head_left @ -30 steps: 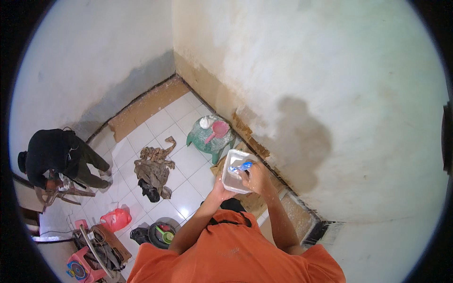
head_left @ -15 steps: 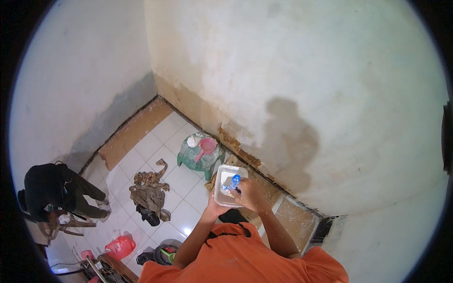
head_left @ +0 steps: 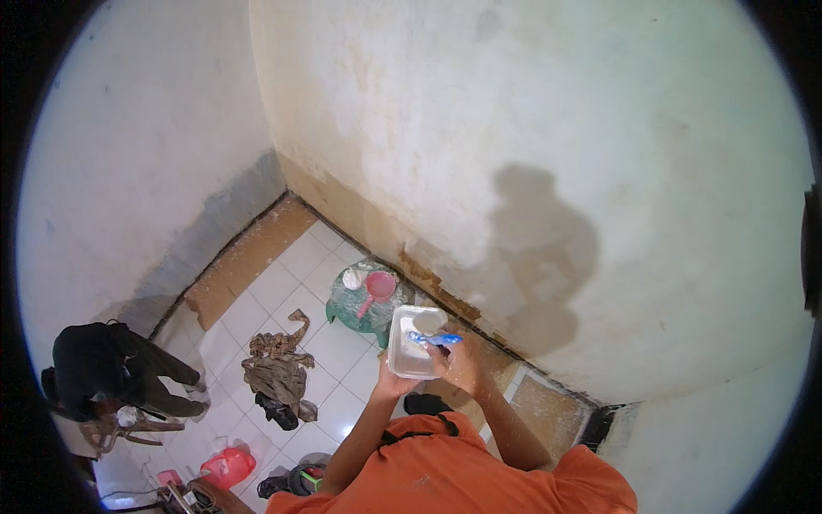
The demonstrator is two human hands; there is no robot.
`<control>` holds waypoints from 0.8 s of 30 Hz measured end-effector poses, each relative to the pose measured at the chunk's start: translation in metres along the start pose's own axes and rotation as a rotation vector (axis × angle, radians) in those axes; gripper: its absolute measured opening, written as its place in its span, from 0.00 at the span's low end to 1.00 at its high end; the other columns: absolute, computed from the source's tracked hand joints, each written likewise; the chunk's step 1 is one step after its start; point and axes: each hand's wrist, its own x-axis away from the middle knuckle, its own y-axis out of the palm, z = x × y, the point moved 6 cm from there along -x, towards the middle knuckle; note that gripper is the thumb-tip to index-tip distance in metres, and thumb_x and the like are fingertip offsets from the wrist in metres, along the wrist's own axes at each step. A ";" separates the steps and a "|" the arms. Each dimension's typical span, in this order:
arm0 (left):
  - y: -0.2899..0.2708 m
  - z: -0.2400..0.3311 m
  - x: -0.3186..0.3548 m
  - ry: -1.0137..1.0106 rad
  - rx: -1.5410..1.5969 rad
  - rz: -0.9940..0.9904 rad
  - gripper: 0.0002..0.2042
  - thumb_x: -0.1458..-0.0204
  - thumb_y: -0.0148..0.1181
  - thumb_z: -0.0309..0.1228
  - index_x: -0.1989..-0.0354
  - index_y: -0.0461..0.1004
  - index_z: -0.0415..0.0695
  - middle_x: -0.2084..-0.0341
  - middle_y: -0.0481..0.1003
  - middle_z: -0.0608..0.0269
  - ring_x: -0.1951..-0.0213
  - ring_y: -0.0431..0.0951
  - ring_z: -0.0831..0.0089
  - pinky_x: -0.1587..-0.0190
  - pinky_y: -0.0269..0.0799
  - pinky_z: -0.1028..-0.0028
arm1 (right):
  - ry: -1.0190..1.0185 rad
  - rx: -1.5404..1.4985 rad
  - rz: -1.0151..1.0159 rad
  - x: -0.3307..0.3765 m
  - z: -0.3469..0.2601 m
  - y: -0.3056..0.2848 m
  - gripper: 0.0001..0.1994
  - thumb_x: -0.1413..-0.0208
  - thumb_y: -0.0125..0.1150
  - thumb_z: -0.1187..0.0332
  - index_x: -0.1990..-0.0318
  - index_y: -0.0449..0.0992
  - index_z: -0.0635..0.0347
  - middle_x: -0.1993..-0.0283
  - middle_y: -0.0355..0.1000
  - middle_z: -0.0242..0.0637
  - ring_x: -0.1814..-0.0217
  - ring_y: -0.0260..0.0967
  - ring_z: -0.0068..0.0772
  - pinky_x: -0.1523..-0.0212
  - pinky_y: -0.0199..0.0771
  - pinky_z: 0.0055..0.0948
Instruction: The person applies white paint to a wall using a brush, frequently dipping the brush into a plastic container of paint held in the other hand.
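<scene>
left hand (head_left: 387, 383) grips white tray (head_left: 409, 355) underneath | right hand (head_left: 458, 360) fingers clamped on blue-handled scraper (head_left: 435, 339) (blade over tray)

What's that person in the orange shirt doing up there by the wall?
The person holds a white tray from below with the left hand. The right hand holds a blue-handled scraper over the white paste in it. They face a patchy plastered wall. Down on the tiled floor sit a green basin and a crouching person.

Orange short-sleeved shirt, bare forearms
</scene>
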 end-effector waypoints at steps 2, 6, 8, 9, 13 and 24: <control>-0.002 0.007 -0.017 0.008 -0.003 0.036 0.24 0.39 0.42 0.44 0.40 0.64 0.42 0.47 0.70 0.52 0.47 0.72 0.57 0.42 0.66 0.55 | 0.089 0.030 -0.101 -0.021 0.007 -0.003 0.08 0.49 0.61 0.68 0.66 0.79 0.63 0.63 0.73 0.48 0.64 0.73 0.49 0.65 0.72 0.38; 0.001 0.013 -0.053 -0.013 0.010 -0.086 0.27 0.40 0.40 0.46 0.38 0.63 0.41 0.43 0.69 0.50 0.43 0.70 0.54 0.40 0.65 0.52 | -0.053 0.036 -0.086 -0.039 0.027 -0.004 0.09 0.49 0.61 0.67 0.66 0.79 0.64 0.63 0.72 0.49 0.63 0.73 0.48 0.66 0.72 0.38; 0.001 0.012 -0.067 -0.058 0.030 -0.068 0.27 0.40 0.39 0.46 0.39 0.64 0.40 0.44 0.69 0.49 0.43 0.70 0.52 0.40 0.65 0.50 | -0.038 0.195 -0.186 -0.046 0.035 -0.002 0.09 0.48 0.60 0.68 0.66 0.79 0.64 0.65 0.73 0.48 0.66 0.73 0.50 0.65 0.73 0.36; 0.003 0.011 -0.073 -0.061 0.027 -0.065 0.27 0.40 0.39 0.46 0.39 0.64 0.40 0.44 0.69 0.49 0.43 0.70 0.52 0.40 0.65 0.50 | -0.034 0.192 -0.183 -0.048 0.041 -0.004 0.09 0.48 0.60 0.68 0.66 0.79 0.64 0.65 0.73 0.48 0.66 0.73 0.50 0.65 0.73 0.36; 0.003 0.007 -0.099 -0.033 0.115 -0.069 0.27 0.41 0.38 0.46 0.41 0.65 0.38 0.47 0.70 0.45 0.46 0.71 0.48 0.42 0.66 0.49 | 0.124 -0.214 -0.237 -0.060 0.061 -0.016 0.12 0.46 0.57 0.67 0.59 0.79 0.65 0.69 0.74 0.49 0.71 0.73 0.46 0.66 0.74 0.37; -0.023 0.021 -0.145 0.230 -0.423 0.129 0.28 0.39 0.40 0.49 0.38 0.62 0.42 0.45 0.69 0.46 0.48 0.73 0.52 0.49 0.73 0.52 | 0.582 -0.931 -0.481 -0.054 0.122 -0.027 0.10 0.39 0.48 0.75 0.57 0.76 0.66 0.64 0.75 0.35 0.70 0.73 0.24 0.66 0.76 0.24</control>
